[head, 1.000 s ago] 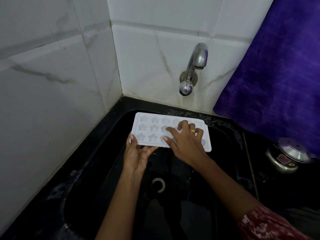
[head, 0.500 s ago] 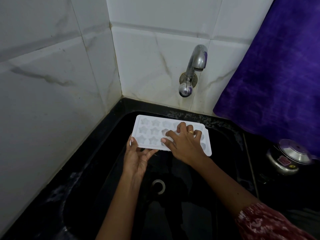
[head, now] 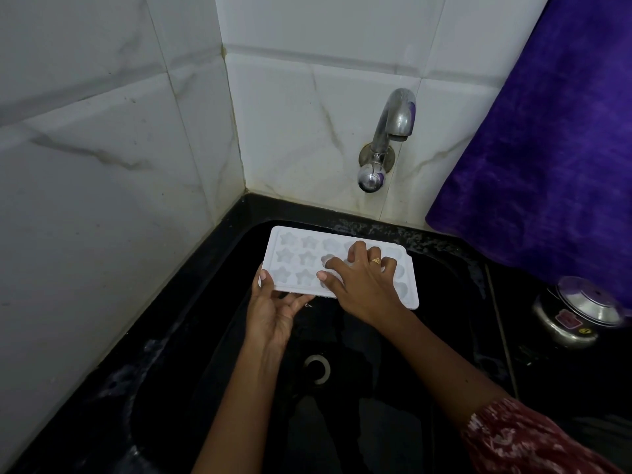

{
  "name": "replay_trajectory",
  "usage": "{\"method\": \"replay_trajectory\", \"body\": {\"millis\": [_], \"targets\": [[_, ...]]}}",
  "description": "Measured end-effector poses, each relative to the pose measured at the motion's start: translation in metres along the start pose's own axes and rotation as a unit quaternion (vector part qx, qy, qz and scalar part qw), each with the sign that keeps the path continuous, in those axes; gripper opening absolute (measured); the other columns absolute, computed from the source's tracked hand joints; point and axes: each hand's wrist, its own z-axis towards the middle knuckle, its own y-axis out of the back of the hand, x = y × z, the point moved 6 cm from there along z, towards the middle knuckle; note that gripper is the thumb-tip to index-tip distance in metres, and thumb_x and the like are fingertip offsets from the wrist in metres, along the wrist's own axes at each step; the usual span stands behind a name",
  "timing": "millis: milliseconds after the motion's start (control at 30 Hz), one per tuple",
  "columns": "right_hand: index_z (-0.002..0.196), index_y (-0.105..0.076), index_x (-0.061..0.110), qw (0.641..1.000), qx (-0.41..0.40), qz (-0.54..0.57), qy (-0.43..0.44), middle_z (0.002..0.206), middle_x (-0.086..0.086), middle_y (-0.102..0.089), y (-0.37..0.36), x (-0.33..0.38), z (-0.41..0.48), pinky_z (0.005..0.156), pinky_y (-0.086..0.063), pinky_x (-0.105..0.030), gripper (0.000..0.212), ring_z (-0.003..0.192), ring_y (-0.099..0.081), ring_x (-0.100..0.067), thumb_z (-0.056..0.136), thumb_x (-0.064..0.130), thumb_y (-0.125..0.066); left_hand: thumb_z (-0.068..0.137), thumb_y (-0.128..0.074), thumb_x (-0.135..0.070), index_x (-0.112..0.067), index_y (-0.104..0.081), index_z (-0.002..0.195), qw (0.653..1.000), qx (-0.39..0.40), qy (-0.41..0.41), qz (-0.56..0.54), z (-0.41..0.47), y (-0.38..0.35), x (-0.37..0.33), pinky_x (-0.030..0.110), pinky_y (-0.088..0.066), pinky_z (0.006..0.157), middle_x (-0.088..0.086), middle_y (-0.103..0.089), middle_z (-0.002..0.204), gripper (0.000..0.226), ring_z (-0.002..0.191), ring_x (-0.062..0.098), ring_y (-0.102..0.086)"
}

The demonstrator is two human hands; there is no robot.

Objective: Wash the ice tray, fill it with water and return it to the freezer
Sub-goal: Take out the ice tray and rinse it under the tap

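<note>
**Ice tray held over the sink, below the tap**

The white ice tray sits flat and face up in the air just below and a little left of the tap, over the back part of the black sink. Its star-shaped moulds show plainly on the end farther left of the tap; whether they hold any water I cannot tell.

The left hand grips the tray's near corner on that end, thumb on the top rim and fingers tucked underneath. The right hand lies on top of the tray, almost straight below the tap. Its fingers are spread and arched, the tips pressing down into the moulds and not wrapped round anything. A gold ring is on one finger, and a red patterned sleeve covers that forearm.

Farther below the tap, towards the person, the round drain shows in the sink floor. To the right of the tap hangs a purple cloth, and below that cloth a lidded steel pot stands on the dark counter. Behind the tap and to its left are white marbled wall tiles.
</note>
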Motion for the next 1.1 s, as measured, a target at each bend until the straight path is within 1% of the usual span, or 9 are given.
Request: {"method": "replay_trajectory", "body": {"millis": [67,133,200,300,400,700,833,967,1100], "targets": [[0.124,-0.05,0.029,1.0,-0.012,-0.01,-0.012,0.12,-0.004,-0.04,0.003,0.0,0.001,0.089,-0.023,-0.04,0.043,0.109,-0.037,-0.025,0.094,0.053,-0.031,0.097,-0.041,-0.029,-0.012,-0.042,0.134,1.0,0.0,0.001,-0.006,-0.001,-0.002,0.001,0.06,-0.05,0.081,0.02,-0.055,0.127,0.041,0.109,0.039,-0.058],[0.125,-0.047,0.023,0.999,-0.039,-0.013,-0.01,0.121,-0.005,-0.042,0.007,0.006,0.0,0.09,-0.025,-0.041,0.053,0.109,-0.039,-0.026,0.092,0.057,-0.024,0.097,-0.042,-0.029,-0.012,-0.042,0.133,1.0,0.003,0.001,-0.012,0.0,-0.003,0.001,0.061,-0.049,0.081,0.019,-0.055,0.127,0.04,0.11,0.039,-0.059],[0.128,-0.045,0.026,0.999,-0.038,-0.001,0.01,0.124,-0.005,-0.041,0.009,0.015,0.0,0.092,-0.025,-0.042,0.06,0.112,-0.038,-0.026,0.088,0.059,-0.015,0.097,-0.041,-0.029,-0.013,-0.043,0.133,1.0,0.007,0.0,-0.014,0.0,-0.005,0.001,0.06,-0.05,0.079,0.019,-0.056,0.127,0.039,0.108,0.037,-0.06],[0.131,-0.042,0.031,0.999,-0.008,-0.009,0.04,0.129,-0.004,-0.036,0.006,0.023,0.003,0.095,-0.021,-0.042,0.049,0.118,-0.034,-0.025,0.093,0.056,-0.025,0.098,-0.039,-0.029,-0.011,-0.043,0.133,1.0,0.014,-0.005,-0.001,-0.001,-0.008,0.002,0.055,-0.054,0.075,0.019,-0.057,0.126,0.04,0.103,0.036,-0.063],[0.134,-0.04,0.034,0.999,0.01,-0.008,0.038,0.132,-0.004,-0.035,0.004,0.023,0.006,0.096,-0.02,-0.041,0.045,0.119,-0.032,-0.025,0.094,0.053,-0.03,0.098,-0.039,-0.029,-0.011,-0.043,0.133,1.0,0.02,-0.005,0.001,-0.003,-0.007,0.004,0.053,-0.055,0.073,0.019,-0.057,0.126,0.04,0.104,0.035,-0.062],[0.126,-0.048,0.038,0.999,0.022,0.007,0.037,0.127,-0.003,-0.036,0.003,0.022,0.011,0.093,-0.021,-0.041,0.041,0.115,-0.033,-0.024,0.093,0.056,-0.032,0.097,-0.04,-0.029,-0.009,-0.043,0.134,1.0,0.022,-0.006,0.001,-0.002,-0.004,0.004,0.056,-0.052,0.078,0.021,-0.057,0.125,0.042,0.108,0.038,-0.06],[0.122,-0.052,0.036,0.999,0.009,-0.018,0.035,0.133,-0.003,-0.035,0.005,0.021,0.013,0.096,-0.02,-0.043,0.042,0.12,-0.032,-0.024,0.092,0.057,-0.031,0.095,-0.042,-0.03,-0.008,-0.041,0.136,1.0,0.025,-0.006,0.005,-0.001,-0.004,0.007,0.055,-0.054,0.076,0.022,-0.056,0.128,0.047,0.108,0.037,-0.06],[0.125,-0.051,0.034,0.999,0.007,-0.035,0.034,0.14,-0.004,-0.032,0.006,0.024,0.014,0.1,-0.018,-0.044,0.044,0.126,-0.03,-0.025,0.093,0.056,-0.03,0.097,-0.04,-0.028,-0.01,-0.045,0.132,1.0,0.023,-0.009,-0.007,-0.001,-0.005,0.008,0.055,-0.053,0.077,0.02,-0.058,0.123,0.04,0.1,0.034,-0.065],[0.129,-0.048,0.035,0.999,0.01,-0.024,0.035,0.138,-0.003,-0.033,0.005,0.027,0.013,0.099,-0.02,-0.043,0.045,0.124,-0.03,-0.025,0.093,0.056,-0.03,0.098,-0.039,-0.027,-0.013,-0.052,0.12,1.0,0.019,-0.006,-0.009,-0.001,-0.005,0.005,0.055,-0.054,0.075,0.017,-0.062,0.116,0.029,0.098,0.033,-0.065]]}}
